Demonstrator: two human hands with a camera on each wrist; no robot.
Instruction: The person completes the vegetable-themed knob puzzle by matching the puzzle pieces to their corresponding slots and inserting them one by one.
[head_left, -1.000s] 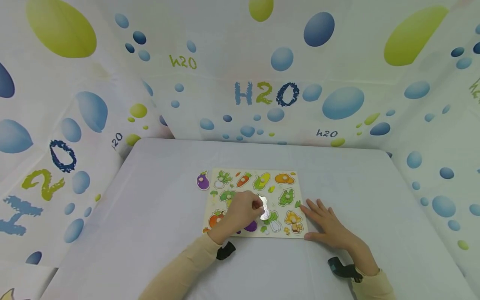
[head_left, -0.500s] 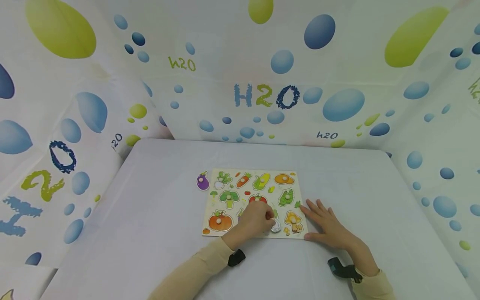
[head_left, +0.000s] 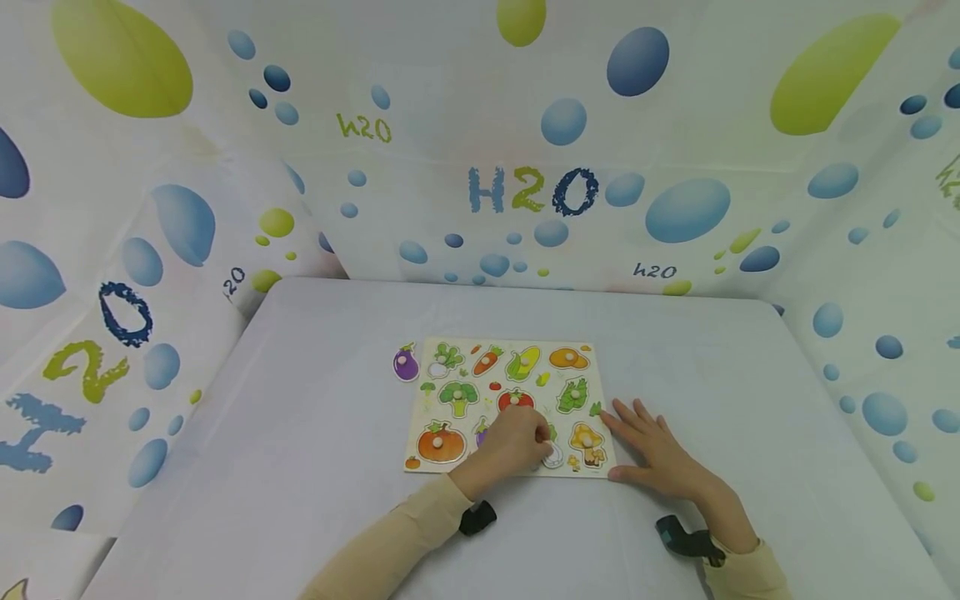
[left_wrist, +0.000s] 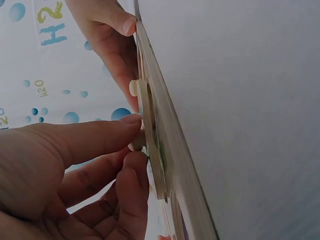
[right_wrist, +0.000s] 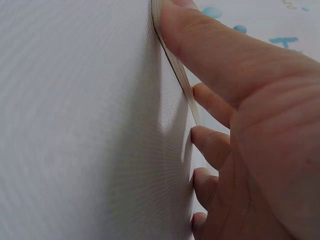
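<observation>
A thin wooden vegetable puzzle board lies on the white-covered table. My left hand is over its lower middle, pinching a knobbed puzzle piece by its small knob. In the left wrist view that piece lies against the board's face, slightly off flush at one end; its picture is mostly hidden by the fingers. My right hand rests at the board's right edge with fingers spread. Its thumb touches the board edge near the lower right corner.
A loose eggplant piece lies left of the board's upper left corner. Other knobbed pieces, such as the pumpkin and broccoli, sit in the board. Behind the table hangs a patterned cloth.
My left hand has moved right and toward the near edge, carrying the puzzle piece onto the bok choy picture, uncovering the pumpkin and tomato. The right hand has stayed put.
</observation>
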